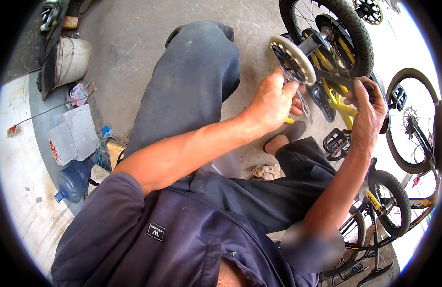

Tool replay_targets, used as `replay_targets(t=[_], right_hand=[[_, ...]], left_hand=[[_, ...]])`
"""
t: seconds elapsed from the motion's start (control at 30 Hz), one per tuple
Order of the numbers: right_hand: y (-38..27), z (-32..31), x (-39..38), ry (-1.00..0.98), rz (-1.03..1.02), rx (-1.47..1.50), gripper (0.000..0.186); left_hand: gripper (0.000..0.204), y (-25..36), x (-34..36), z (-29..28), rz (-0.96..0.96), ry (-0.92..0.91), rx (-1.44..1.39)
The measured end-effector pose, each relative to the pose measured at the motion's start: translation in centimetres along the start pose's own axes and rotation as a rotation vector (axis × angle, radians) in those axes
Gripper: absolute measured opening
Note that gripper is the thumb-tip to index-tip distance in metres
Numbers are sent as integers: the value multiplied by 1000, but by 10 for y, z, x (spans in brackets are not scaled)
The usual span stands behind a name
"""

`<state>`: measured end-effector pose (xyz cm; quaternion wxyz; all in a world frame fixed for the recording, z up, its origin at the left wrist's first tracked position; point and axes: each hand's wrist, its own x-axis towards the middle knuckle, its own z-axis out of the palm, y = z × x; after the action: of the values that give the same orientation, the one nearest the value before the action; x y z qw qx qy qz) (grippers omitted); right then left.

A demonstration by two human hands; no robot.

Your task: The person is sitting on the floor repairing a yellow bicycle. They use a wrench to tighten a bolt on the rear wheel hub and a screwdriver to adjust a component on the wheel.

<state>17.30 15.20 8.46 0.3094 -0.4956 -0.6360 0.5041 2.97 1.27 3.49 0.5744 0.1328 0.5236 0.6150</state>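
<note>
A small training wheel (pixel 304 56) with a pale rim and black hub sits beside the large black tyre (pixel 362 45) of a yellow child's bicycle (pixel 344 109). My left hand (pixel 277 98) is closed at the hub of the training wheel, pinching a flat grey metal spanner (pixel 305 106) whose end points down past my fingers. To the right, the fingers of my right hand (pixel 368 106) are closed round the end of a dark flat metal bar (pixel 333 78) that runs towards the training wheel. My fingers hide part of the hub.
More bicycles stand at the right, with a large wheel (pixel 412 119) and a smaller black tyre (pixel 389 203). A pedal (pixel 336 142) sticks out below the frame. At the left are a white bucket (pixel 73 60), grey slabs (pixel 79 131) and a blue water jug (pixel 73 182).
</note>
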Motion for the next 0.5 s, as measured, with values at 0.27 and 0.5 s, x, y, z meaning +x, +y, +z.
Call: replay_targets(t=[0.27, 0.5], right_hand=[[0, 1, 1, -8, 0, -15, 17], [0, 3, 1, -13, 1, -19, 18]], left_hand=[[24, -2, 1, -3, 51, 56, 109], [32, -10, 10, -11, 270, 144, 408]])
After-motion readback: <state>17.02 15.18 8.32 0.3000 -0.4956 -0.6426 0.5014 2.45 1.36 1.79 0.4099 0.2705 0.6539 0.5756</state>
